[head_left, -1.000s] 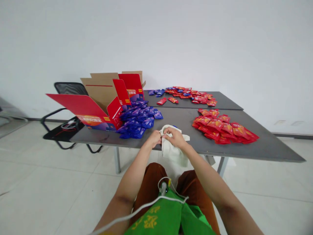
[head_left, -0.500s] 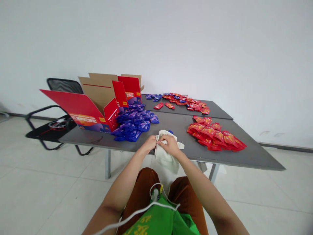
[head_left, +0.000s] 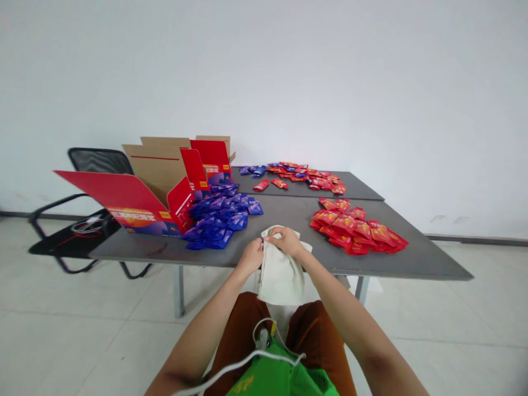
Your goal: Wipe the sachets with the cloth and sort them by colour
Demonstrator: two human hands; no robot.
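Note:
A piece of off-white cloth [head_left: 282,279], possibly a bag, hangs over the near edge of the table [head_left: 284,212]. My left hand [head_left: 252,255] is closed on its upper left edge. From the right, my right hand [head_left: 287,241] pinches the top of the cloth, close beside the left fingers. Left of my hands lies a heap of blue sachets [head_left: 223,214]. To the right is a pile of red sachets [head_left: 357,226].
An open red carton [head_left: 136,212] stands at the table's left, with another red carton [head_left: 214,165] behind it. More red and blue sachets [head_left: 305,175] lie at the back. A black chair [head_left: 99,162] is on the left. A white cable [head_left: 243,360] crosses my lap.
The cloth, bunched before, now hangs down longer and flatter below my hands. My left hand has shifted slightly lower, and the view has tilted up a little.

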